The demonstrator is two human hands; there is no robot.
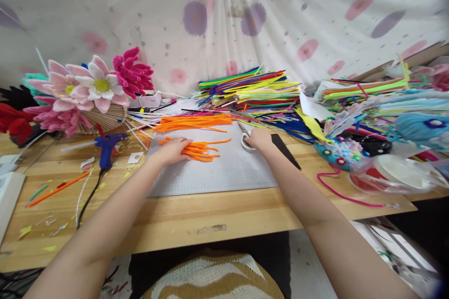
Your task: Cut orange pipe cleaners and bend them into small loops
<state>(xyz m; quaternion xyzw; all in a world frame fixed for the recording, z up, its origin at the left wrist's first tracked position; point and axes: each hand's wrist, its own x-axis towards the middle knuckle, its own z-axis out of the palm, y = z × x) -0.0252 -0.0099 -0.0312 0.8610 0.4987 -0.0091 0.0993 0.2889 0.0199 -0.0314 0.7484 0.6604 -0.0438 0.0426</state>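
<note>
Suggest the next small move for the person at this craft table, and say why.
Probably, the left hand should even up the small bunch of orange stems. That hand is on the bunch, whose right-hand ends spread unevenly over the grey mat, while the right hand is at the handles of the scissors.

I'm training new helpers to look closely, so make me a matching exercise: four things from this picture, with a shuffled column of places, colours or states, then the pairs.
Column one
1. Left hand
2. Right hand
3. Glue gun
4. Mat

Column two
A. Grey, lying flat on the wooden table
B. At the handles of the scissors
C. Blue, with a black cord
D. On the nearer bunch of orange stems

Right pairs: 1-D, 2-B, 3-C, 4-A.
</note>
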